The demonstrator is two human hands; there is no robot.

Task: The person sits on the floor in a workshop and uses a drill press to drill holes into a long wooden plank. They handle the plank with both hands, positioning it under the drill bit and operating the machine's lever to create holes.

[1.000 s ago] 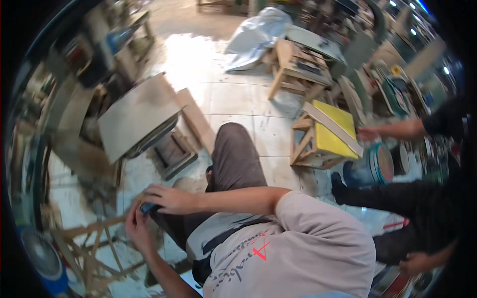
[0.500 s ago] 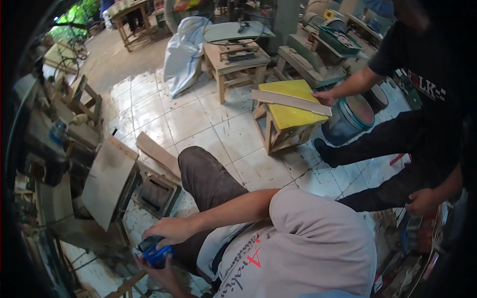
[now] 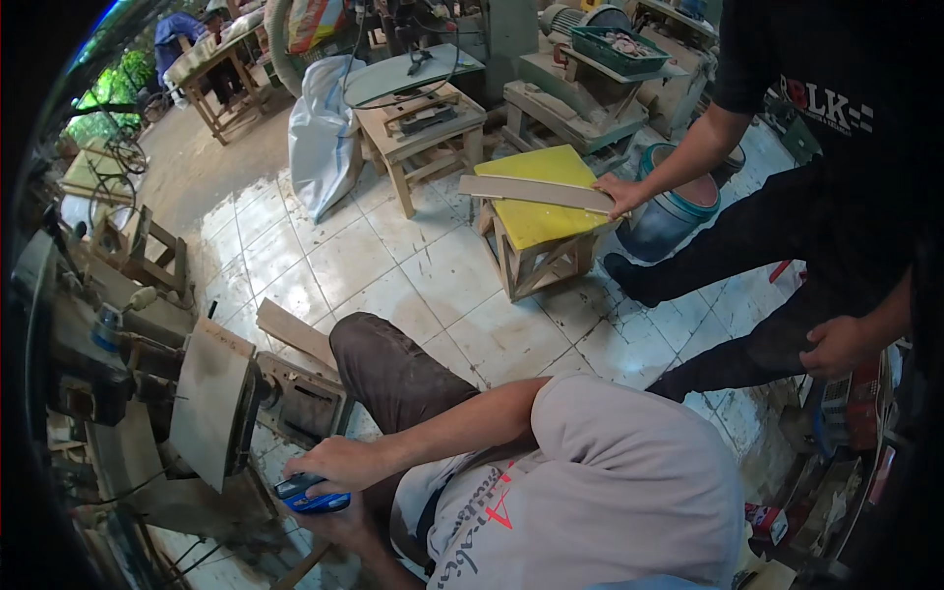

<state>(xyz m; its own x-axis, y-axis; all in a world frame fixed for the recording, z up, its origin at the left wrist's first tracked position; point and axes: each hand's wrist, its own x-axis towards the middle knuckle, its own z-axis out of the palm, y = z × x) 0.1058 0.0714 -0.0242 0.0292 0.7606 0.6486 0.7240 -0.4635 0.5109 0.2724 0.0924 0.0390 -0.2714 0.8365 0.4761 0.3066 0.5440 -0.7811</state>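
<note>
R hand (image 3: 342,462) reaches in across the body, palm down, fingers bent over the top of a small blue-and-black object (image 3: 317,502); gap btwn thumb & fingers is only about as wide as the thing itself. L hand (image 3: 344,523) is underneath, fingers curled round the lower side, so both hands have hold of it at once. The obj. is in the lower L part of the view, just beside the wearer's dark trouser leg (image 3: 393,366); it's small & blurred, so can't be sure what kind it is.

Near the hands, farther fwd: a grey metal base (image 3: 303,398) w/ a slot, a tilted pale panel (image 3: 211,388) to its L, & a plank (image 3: 293,329) w/ one end behind the knee.

On the R a co-worker (image 3: 787,187) in dark clothes has one hand on the end of a pale board (image 3: 536,193), which lies across a yellow-topped stool (image 3: 551,165). Their other hand hangs loosely curled. A blue bucket (image 3: 661,226) is just beside the stool.

Farther off: wooden table (image 3: 462,114) bearing a greyish-green sheet (image 3: 423,75), w/ a white sack (image 3: 320,138) next to it; green tray (image 3: 621,54) on a bench. Floor (image 3: 374,267) is white tile, smudged.
</note>
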